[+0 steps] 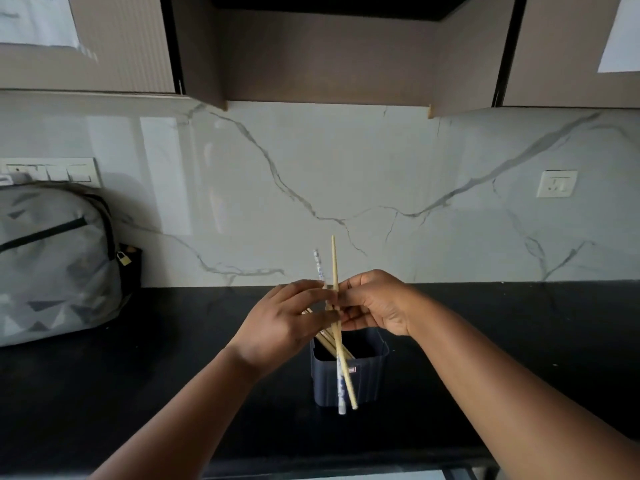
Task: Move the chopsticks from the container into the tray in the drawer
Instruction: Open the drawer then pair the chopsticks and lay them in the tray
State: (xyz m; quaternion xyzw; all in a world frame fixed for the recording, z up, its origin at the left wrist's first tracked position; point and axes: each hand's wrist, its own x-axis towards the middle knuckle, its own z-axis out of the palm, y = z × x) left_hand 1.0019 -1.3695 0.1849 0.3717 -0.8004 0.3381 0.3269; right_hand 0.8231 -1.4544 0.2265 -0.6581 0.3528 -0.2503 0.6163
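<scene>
At the far left a grey backpack [52,261] of soft patterned fabric stands on the black table [173,341], its back against the glossy white marble wall [346,174] with grey veins. A small brass padlock [123,258] hangs at its right edge, and a white switch plate [52,171] sits on the wall just above it.

Toward the middle, the left hand [280,323] reaches in from the near left, its fingers [304,292] curled narrow around a bunch of chopsticks [334,306]. The sticks lie between the two hands, directly above a dark ribbed square container [349,372] that stands on the table. They are thin and straight: most are plain pale wood, and one is white with a blue pattern. The patterned one and a wooden one rise above the fingers, and their lower ends hang down in front of the container's near wall, outside it. Other wooden sticks slant down from the left hand into the open top of the container.

The right hand [377,303] comes in from the near right and meets the left just above the container. Its fingers [349,289] are closed narrow, pinching the same upright sticks from the right side. The fingertips of both hands are touching or nearly touching around the bunch.

At the far right a white wall socket [556,183] is set in the marble. Brown matte cupboards [329,46] hang above.
</scene>
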